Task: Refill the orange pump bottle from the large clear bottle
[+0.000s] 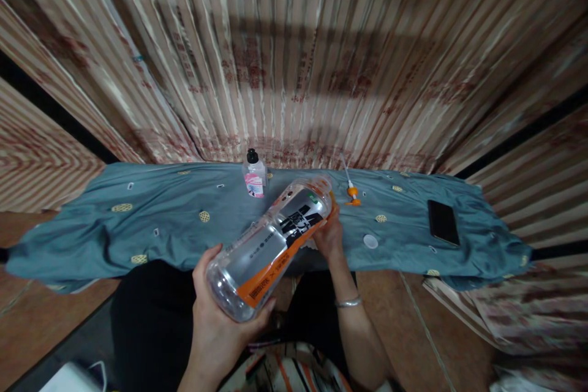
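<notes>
A large clear plastic bottle with a silver and orange label lies slanted in front of me, its neck end pointing away to the right. My left hand wraps round its base. My right hand is closed at the neck end, its fingers mostly hidden behind the bottle; a bit of yellow-orange shows there, and I cannot make out what it is. Beyond the bottle, a small clear bottle with a black cap and pink label stands upright. To the right lies an orange pump head with a pale tube.
A teal patterned cloth covers the narrow table. On it, to the right, are a round white disc and a black phone-like slab. Striped curtains hang close behind and at both sides. A white object sits at lower left.
</notes>
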Motion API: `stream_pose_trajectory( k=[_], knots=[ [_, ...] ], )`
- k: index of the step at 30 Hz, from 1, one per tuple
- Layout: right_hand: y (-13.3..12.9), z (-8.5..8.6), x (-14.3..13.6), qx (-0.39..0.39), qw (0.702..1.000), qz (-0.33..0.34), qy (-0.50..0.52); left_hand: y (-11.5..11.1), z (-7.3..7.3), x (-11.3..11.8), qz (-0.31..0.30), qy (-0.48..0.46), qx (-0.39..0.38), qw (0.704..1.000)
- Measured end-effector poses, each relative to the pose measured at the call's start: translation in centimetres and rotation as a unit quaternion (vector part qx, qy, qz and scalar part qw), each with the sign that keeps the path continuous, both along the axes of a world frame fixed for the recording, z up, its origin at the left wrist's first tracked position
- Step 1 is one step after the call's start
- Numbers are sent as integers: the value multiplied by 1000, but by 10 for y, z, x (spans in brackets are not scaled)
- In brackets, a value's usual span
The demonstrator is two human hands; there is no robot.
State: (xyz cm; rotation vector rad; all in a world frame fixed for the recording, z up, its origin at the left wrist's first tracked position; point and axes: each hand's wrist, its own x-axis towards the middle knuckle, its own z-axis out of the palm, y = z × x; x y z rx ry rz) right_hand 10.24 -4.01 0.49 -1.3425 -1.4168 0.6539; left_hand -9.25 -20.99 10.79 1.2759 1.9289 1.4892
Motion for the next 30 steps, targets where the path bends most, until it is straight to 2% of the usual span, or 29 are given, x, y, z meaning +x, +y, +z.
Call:
stream_pose_trajectory(
  k=[12, 23, 30],
  knots=[
    [2, -2, -1, 7, 1000, -11, 0, 0, 0, -1, -5, 10, 1, 1000],
    [-1, 4, -2, -10, 1000, 0, 16, 0, -1, 0, -6, 12, 8, 1000],
    [-2, 8, -4, -20, 1000, -16, 12, 0, -2, -1, -4, 7, 0, 1000]
  ],
)
